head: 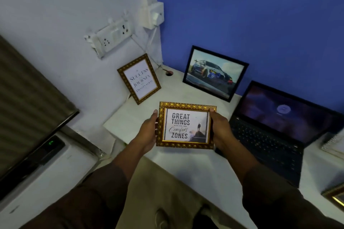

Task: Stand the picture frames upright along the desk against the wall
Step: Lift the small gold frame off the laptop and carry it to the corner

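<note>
I hold a gold-framed picture reading "Great things... comfort zones" (186, 125) above the white desk (141, 115), facing me. My left hand (149, 132) grips its left edge and my right hand (219, 130) grips its right edge. A gold frame with a "Success" text (138, 78) stands upright against the white wall at the left. A black-framed car picture (215, 73) leans upright against the blue wall. The corner of another gold frame (335, 197) lies at the desk's right edge.
An open laptop (279, 132) sits on the desk to the right of the held frame. Wall sockets (113, 37) and a plugged charger (156, 16) with cables hang in the corner. A monitor (28, 109) and a white appliance (46, 169) stand at the left.
</note>
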`<state>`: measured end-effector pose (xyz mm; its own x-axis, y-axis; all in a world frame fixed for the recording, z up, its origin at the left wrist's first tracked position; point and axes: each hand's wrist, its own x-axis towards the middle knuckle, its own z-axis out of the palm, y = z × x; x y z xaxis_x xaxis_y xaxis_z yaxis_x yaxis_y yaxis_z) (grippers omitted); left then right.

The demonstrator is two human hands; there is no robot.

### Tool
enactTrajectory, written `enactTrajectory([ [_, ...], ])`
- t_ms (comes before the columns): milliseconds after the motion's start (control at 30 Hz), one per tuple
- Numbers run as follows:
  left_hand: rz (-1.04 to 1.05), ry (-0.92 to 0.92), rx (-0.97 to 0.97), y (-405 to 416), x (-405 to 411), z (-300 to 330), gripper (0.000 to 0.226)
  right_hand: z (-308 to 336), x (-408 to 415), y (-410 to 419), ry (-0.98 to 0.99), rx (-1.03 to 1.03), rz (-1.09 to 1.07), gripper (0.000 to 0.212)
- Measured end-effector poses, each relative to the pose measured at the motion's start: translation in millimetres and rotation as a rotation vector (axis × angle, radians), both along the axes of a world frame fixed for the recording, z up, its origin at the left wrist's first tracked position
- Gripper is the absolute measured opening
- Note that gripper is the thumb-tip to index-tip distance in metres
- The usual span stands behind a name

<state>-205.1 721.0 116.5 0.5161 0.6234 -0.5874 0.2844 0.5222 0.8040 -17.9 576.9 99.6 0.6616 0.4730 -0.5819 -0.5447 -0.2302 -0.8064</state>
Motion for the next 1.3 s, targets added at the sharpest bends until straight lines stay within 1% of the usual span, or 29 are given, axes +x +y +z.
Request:
enactTrajectory([
  [67, -0.028, -0.029, -0.136, 13.7, -3.7, 0.8, 0.072, 6.2, 0.4, 12.1, -0.061, 0.004, 0.025, 0.045],
  [133, -0.123, -0.072, -0.21, 23.2, -1.1, 1.8, 0.079, 15.4, 4.2, 21.9, -0.116, 0.016, 0.058, 0.042],
  [233, -0.181, -0.147, -0.303, 26.5, 16.1, 4.3, 0.083, 24.7, 20.7, 31.2, -0.196, 0.02, 0.089, 0.042],
  [333, -0.154, -0.173, -0.355, 30.6, 32.3, 2.0, 0.086, 25.9, 41.4, 36.1, -0.247, 0.019, 0.129, 0.044],
  [467, -0.107, -0.207, -0.383, 41.6, 54.1, -0.5, 0.089, 24.2, 66.9, 42.1, -0.254, 0.048, 0.174, 0.045],
  [600, -0.049, -0.199, -0.401, 38.0, 76.0, -14.6, 0.083, 15.6, 88.6, 40.8, -0.195, 0.039, 0.2, 0.043],
  [700, -0.044, -0.178, -0.347, 42.0, 88.3, -18.9, 0.071, 12.7, 97.7, 48.3, -0.142, 0.014, 0.24, 0.041],
  [833, -0.007, -0.161, -0.31, 66.2, 104.4, -33.0, 0.066, 6.6, 106.8, 71.1, -0.104, -0.037, 0.266, 0.053],
  [867, 0.008, -0.158, -0.308, 72.8, 106.5, -37.9, 0.063, 5.7, 107.2, 75.4, -0.083, -0.044, 0.266, 0.055],
  [933, 0.013, -0.17, -0.323, 87.5, 111.6, -48.7, 0.046, 0.2, 110.3, 85.0, -0.039, -0.046, 0.267, 0.057],
  [967, 0.013, -0.179, -0.335, 93.5, 113.8, -51.0, 0.041, -3.3, 112.2, 89.6, -0.016, -0.042, 0.264, 0.056],
  [1067, 0.025, -0.156, -0.351, 115.4, 119.5, -61.1, 0.045, -16.7, 118.4, 107.9, 0.047, -0.044, 0.226, 0.051],
  [1167, 0.052, -0.127, -0.345, 140.2, 126.9, -73.1, 0.039, -26.4, 128.1, 131.5, 0.097, -0.032, 0.17, 0.048],
  [1233, 0.055, -0.106, -0.336, 160.5, 132.7, -82.3, 0.035, -33.3, 134.8, 149.2, 0.109, -0.042, 0.157, 0.047],
  [1300, 0.034, -0.089, -0.324, 175.2, 138.1, -90.3, 0.034, -40.1, 140.3, 161.4, 0.109, -0.024, 0.118, 0.041],
])
